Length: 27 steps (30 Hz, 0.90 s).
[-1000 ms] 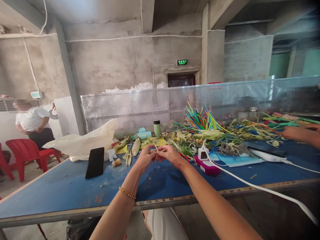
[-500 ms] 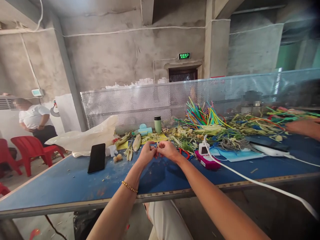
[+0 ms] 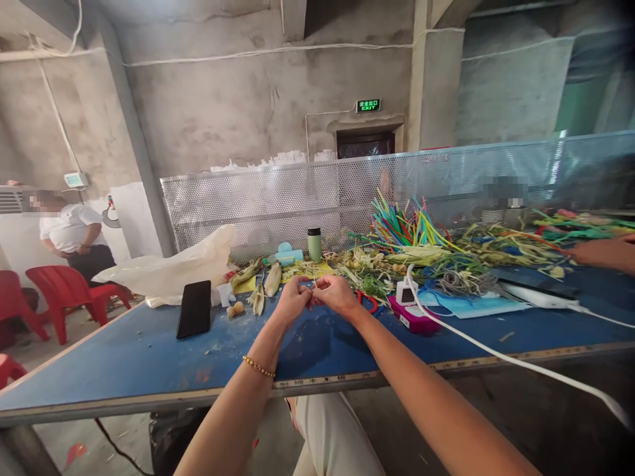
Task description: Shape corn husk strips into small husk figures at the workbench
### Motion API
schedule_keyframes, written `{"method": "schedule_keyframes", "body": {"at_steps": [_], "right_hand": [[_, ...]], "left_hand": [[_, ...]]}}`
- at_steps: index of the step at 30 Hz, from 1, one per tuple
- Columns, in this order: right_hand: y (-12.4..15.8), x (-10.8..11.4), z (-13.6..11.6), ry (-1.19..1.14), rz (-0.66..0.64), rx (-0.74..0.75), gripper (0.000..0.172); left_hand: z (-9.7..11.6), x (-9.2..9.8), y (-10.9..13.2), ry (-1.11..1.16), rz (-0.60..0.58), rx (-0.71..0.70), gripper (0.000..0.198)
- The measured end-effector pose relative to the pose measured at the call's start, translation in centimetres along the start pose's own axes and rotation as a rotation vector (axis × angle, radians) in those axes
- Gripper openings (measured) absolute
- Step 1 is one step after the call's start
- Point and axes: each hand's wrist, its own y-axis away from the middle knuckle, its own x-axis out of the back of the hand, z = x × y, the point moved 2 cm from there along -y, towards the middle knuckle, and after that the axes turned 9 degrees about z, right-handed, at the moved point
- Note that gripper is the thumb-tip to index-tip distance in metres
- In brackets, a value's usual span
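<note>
My left hand (image 3: 292, 299) and my right hand (image 3: 336, 293) meet above the blue table (image 3: 149, 363), fingertips pinched together on a thin pale strip (image 3: 313, 284) that is too small to name. A gold bead bracelet (image 3: 258, 367) sits on my left wrist. Just beyond the hands lie corn-husk pieces (image 3: 265, 291) and red-handled scissors (image 3: 368, 301).
A black phone (image 3: 194, 309), a white plastic bag (image 3: 169, 271), a green flask (image 3: 314, 244), a pink device (image 3: 413, 316) with a white cable (image 3: 520, 367), coloured strips (image 3: 401, 228) and husk piles lie about. Another person's hand (image 3: 602, 252) reaches in at right. Someone stands by red chairs (image 3: 64, 291) at left.
Both hands stay pinched together on the strip, working it slightly. The view has tilted a little, so the table sits higher in frame.
</note>
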Motion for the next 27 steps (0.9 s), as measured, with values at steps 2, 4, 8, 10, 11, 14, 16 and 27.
{"method": "schedule_keyframes", "body": {"at_steps": [2,4,8,10,11,14,16,27], "right_hand": [[0.0,0.2,0.0,0.019,0.02,-0.012,0.005],[0.2,0.3,-0.1,0.024,0.016,-0.019,0.005],[0.5,0.5,-0.4,-0.075,-0.055,-0.027,0.008],[0.5,0.5,-0.5,-0.137,-0.087,-0.036,0.011],[0.6,0.6,-0.5,-0.156,-0.094,-0.043,0.012],[0.6,0.6,-0.5,-0.169,-0.107,-0.056,0.015],[0.7,0.6,-0.5,-0.153,-0.115,-0.051,0.014],[0.6,0.7,-0.3,-0.118,-0.068,-0.128,0.016]], "left_hand": [[0.0,0.0,0.0,0.011,-0.004,0.001,0.033],[0.1,0.0,0.1,0.025,-0.022,0.01,0.029],[0.7,0.0,0.4,0.011,-0.042,0.067,0.016],[1.0,0.0,0.6,0.002,-0.054,0.075,0.012],[1.1,0.0,0.7,0.003,-0.063,0.076,0.011],[1.2,0.1,0.8,0.017,-0.07,0.09,0.011],[1.0,0.2,0.8,0.037,-0.075,0.093,0.016],[0.0,0.3,0.4,0.027,-0.067,0.108,0.02]]}}
